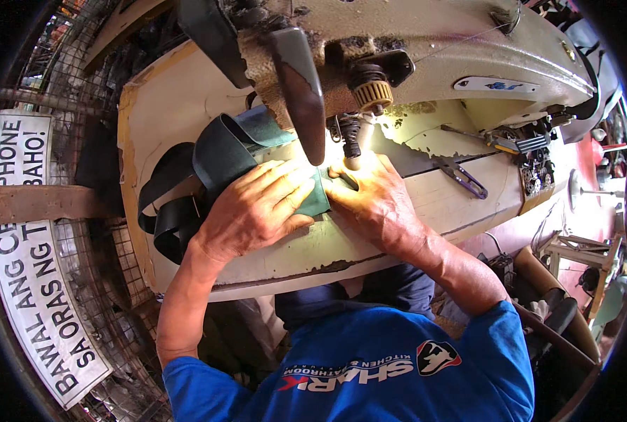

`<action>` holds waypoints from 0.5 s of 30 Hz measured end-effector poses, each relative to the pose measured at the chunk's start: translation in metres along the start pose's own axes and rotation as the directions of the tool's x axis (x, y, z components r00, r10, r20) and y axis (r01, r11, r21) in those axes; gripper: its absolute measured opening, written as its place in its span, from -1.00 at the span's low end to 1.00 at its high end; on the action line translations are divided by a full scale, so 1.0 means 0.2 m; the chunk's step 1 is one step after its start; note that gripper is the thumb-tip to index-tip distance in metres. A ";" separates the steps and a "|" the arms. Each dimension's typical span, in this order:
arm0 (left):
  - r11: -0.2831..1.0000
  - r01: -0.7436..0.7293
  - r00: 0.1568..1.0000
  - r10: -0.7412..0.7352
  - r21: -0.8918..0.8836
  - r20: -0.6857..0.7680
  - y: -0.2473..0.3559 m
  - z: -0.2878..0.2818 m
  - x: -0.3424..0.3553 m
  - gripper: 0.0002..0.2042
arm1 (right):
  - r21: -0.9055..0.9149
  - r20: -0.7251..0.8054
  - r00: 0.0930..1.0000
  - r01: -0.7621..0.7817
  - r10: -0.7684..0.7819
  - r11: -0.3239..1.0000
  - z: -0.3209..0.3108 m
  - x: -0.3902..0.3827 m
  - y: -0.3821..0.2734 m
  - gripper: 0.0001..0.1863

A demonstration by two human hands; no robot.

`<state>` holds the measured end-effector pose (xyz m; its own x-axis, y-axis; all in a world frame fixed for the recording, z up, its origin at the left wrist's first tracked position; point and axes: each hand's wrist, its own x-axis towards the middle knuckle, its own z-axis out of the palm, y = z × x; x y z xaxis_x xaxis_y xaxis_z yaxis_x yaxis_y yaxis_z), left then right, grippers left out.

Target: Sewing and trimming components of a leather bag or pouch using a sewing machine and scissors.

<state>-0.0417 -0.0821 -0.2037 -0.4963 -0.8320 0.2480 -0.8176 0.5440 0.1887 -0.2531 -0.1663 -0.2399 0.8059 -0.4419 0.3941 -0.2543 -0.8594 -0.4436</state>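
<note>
Under the lit front end of a beige sewing machine lies a dark green piece of leather-like material. My left hand rests flat on it, fingers stretched toward the needle area. Close by on the other side, my right hand has its thumb and forefinger bent around a dark green edge. Glare washes out those fingertips, and the needle point is hidden. A wide green strip loops up beyond my left hand, beside curled black straps.
Thread snips and a screwdriver lie on the worn table at the right. Near its right end sits a small box of metal bobbins. A wire mesh wall with a white sign stands at the left.
</note>
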 end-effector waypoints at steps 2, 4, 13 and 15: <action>0.998 0.021 1.000 -0.022 -0.055 -0.013 0.00 0.01 -0.01 -0.53 | -0.005 0.001 1.000 0.002 -0.002 1.000 0.00 0.00 0.00 -0.75; 0.997 0.017 1.000 -0.018 -0.072 -0.015 -0.01 0.01 -0.01 -0.54 | -0.034 0.005 1.000 0.012 -0.012 0.999 0.01 -0.01 0.01 -0.76; 0.992 0.034 0.999 -0.032 -0.119 0.021 -0.02 0.02 -0.02 -0.57 | -0.020 0.097 0.988 0.125 -0.123 0.992 -0.04 -0.01 0.08 -0.67; 0.993 0.030 0.999 -0.028 -0.116 0.018 -0.02 0.02 -0.02 -0.60 | -0.017 0.115 0.977 0.185 -0.182 0.983 -0.05 -0.04 0.14 -0.61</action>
<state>-0.0375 -0.0821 -0.2099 -0.4785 -0.8487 0.2251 -0.7926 0.5278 0.3053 -0.2724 -0.1894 -0.2483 0.8945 -0.2459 0.3733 -0.1100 -0.9305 -0.3494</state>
